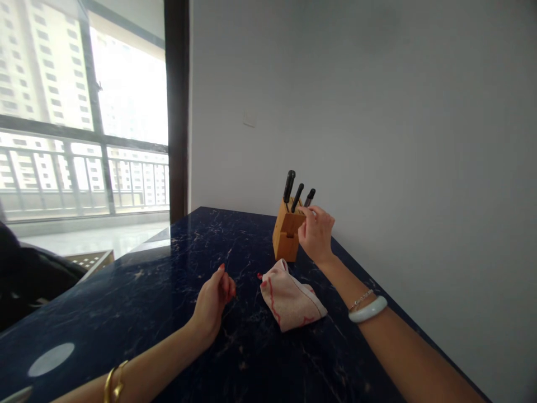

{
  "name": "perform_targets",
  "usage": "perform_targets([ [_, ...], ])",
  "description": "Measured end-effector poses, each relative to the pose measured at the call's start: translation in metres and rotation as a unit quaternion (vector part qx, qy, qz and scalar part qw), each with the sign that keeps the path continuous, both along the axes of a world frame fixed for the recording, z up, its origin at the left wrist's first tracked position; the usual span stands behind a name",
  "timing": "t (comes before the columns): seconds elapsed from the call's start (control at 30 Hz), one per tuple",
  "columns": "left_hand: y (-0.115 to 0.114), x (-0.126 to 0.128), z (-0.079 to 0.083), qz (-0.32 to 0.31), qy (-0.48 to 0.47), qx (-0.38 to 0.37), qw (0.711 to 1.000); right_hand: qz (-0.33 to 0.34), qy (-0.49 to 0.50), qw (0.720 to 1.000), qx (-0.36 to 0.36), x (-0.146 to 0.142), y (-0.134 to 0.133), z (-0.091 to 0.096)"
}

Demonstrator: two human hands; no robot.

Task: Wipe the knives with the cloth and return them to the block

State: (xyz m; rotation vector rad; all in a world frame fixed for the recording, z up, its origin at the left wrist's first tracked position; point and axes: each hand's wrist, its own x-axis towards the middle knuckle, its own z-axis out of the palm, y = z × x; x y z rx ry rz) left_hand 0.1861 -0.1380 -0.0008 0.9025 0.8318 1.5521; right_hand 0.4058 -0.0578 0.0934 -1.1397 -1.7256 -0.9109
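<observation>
A wooden knife block (286,232) stands at the far end of the dark marble counter (168,280), with three black knife handles (295,192) sticking up from it. My right hand (316,232) is raised against the block's right side, fingers pinched close to the rightmost handle; what they grip is unclear. My left hand (213,302) rests on the counter on its edge, fingers curled loosely, holding nothing. Between my hands lies a folded white cloth with red trim (291,299).
A plain grey wall (377,140) runs along the counter's right edge. A large window with a balcony railing (84,168) fills the left. A dark shape (25,274) sits beyond the counter's left edge.
</observation>
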Motion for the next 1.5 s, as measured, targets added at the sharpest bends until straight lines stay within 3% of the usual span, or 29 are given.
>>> perform_targets([
  [0.37, 0.016, -0.009, -0.003, -0.013, 0.002, -0.025, 1.0, -0.03, 0.178, 0.983, -0.024, 0.031, 0.014, -0.047],
  [0.47, 0.021, -0.011, -0.007, -0.033, -0.002, -0.047, 0.998, 0.009, 0.232, 0.971, -0.055, 0.041, 0.023, -0.05],
  [0.63, 0.026, -0.013, -0.012, -0.051, -0.006, -0.062, 0.997, 0.114, 0.305, 0.94, -0.101, 0.05, 0.045, -0.025],
  [0.9, 0.02, -0.013, -0.01, -0.048, -0.016, -0.062, 0.997, 0.213, 0.265, 0.915, -0.216, 0.037, 0.07, 0.033],
  [1.13, 0.022, -0.013, -0.015, -0.049, -0.003, -0.053, 0.997, 0.226, 0.188, 0.913, -0.284, 0.043, 0.076, 0.047],
  [1.37, 0.023, -0.012, -0.017, -0.056, 0.003, -0.04, 0.998, 0.196, 0.188, 0.935, -0.23, 0.043, 0.075, 0.045],
  [1.5, 0.023, -0.012, -0.017, -0.058, -0.001, -0.042, 0.997, 0.171, 0.22, 0.95, -0.14, 0.038, 0.069, 0.078],
])
